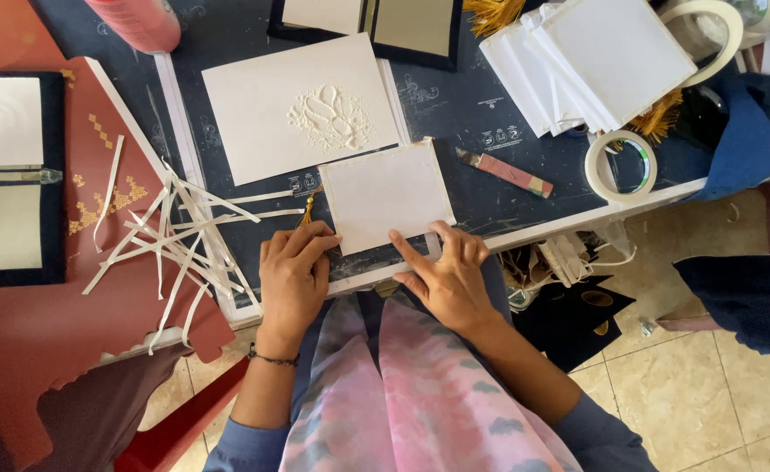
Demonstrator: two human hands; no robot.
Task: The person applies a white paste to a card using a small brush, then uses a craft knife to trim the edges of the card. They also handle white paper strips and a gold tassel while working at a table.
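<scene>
A small white square card (386,194) lies on the dark cutting mat (472,114) near its front edge. My left hand (293,278) rests at the card's lower left corner, fingers curled, fingertips touching the card's edge. My right hand (444,275) presses down at the lower right edge with fingers spread. A bit of gold tassel (309,208) shows at the card's left side. Behind it lies a larger white card with an embossed floral relief (302,109).
A pile of white paper strips (170,240) lies left on red card sheets (48,332). A craft knife (503,171), tape rolls (621,166), a stack of white cards (595,57) and blue cloth (752,131) sit right. Dark framed cards (9,179) lie far left.
</scene>
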